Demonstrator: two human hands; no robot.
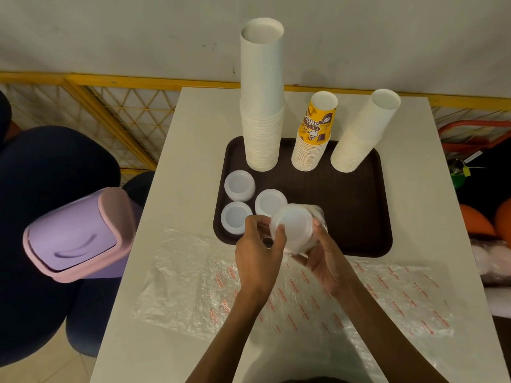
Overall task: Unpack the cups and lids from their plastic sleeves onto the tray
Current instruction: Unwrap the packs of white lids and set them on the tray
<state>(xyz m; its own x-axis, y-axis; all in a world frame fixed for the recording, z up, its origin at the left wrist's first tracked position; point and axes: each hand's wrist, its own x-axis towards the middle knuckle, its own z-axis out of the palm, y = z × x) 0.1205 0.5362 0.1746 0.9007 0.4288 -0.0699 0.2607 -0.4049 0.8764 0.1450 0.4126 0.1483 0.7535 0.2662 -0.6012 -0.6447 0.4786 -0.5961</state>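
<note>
Fingers (255,223) of the left hand (257,250) curl round the near-left side of a short stack of white round plastic lids in a crinkled clear plastic sleeve (293,226), with the thumb against its rim. The right hand (325,258) cups the same bundle from the right and from under. Both hands are clamped on it, and it is held in the air over the near edge of the dark brown rectangular plastic tray (359,217).

The step in hand looks like stripping the film from the lids. It would go best with the right hand firm low on the stack so the lids stay square. The left hand should then draw the film back rather than squeeze, since thin lids would probably flex and fan out. Working over the tray means a slipped lid lands where it belongs, and the bare patch to the right looks the natural place to set them.

Just beyond the hands three low piles of bare white lids (239,185) stand close together on the tray. At its far side stand three upturned stacks of paper cups: a tall white one (262,120), a yellow printed one (315,134) and a leaning white one (362,134). Flattened clear sleeves with red print (193,272) lie on the white table (188,128). A lilac bin with a pink swing top (74,233) sits to the left.

The fingers beneath the bundle, the sleeve's open end and the lid count cannot be made out. Pale wrapped goods at the right edge (492,258) are cut off.
</note>
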